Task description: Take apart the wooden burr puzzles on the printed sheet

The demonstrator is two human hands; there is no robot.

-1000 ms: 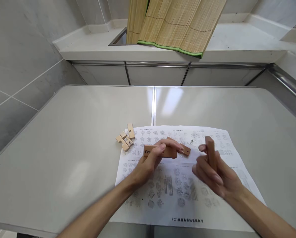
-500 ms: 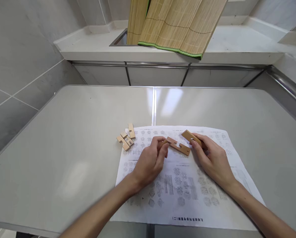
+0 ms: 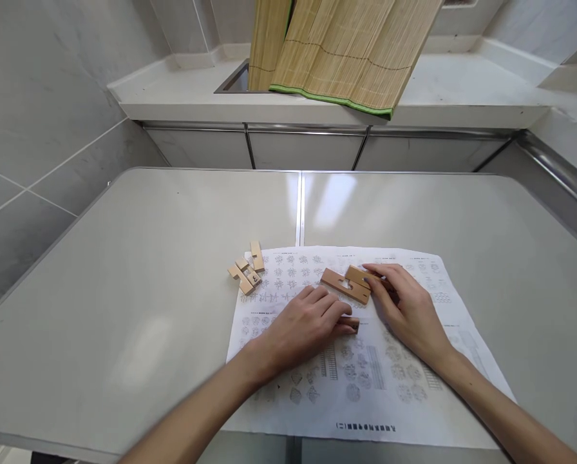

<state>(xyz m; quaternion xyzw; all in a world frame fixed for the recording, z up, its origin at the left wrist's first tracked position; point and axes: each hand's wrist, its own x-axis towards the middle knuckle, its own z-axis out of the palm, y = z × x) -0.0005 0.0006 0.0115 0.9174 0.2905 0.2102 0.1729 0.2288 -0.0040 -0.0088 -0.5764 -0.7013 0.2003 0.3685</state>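
My left hand (image 3: 312, 319) is closed over a short brown wooden puzzle piece (image 3: 350, 323), low above the printed sheet (image 3: 327, 412); most of that piece is hidden under the fingers. Beyond it lies a reddish-brown notched puzzle piece (image 3: 334, 281). My right hand (image 3: 407, 303) pinches a lighter brown wooden piece (image 3: 359, 276), which lies against the far right side of the notched one. Its right end is covered by my fingers, where a darker piece also partly shows. Several pale wooden puzzle pieces (image 3: 245, 281), one marked with a 3, sit in a group left of my hands.
The sheet with small printed diagrams lies on a light grey table (image 3: 138, 277) with a metal seam (image 3: 299, 206) down its middle. Behind stands a white counter (image 3: 182, 109) with a bamboo mat (image 3: 346, 58) hanging over its edge.
My left hand has moved right and nearer to me, with a brown piece in it. My right hand's lighter piece has come left and down against the notched piece.
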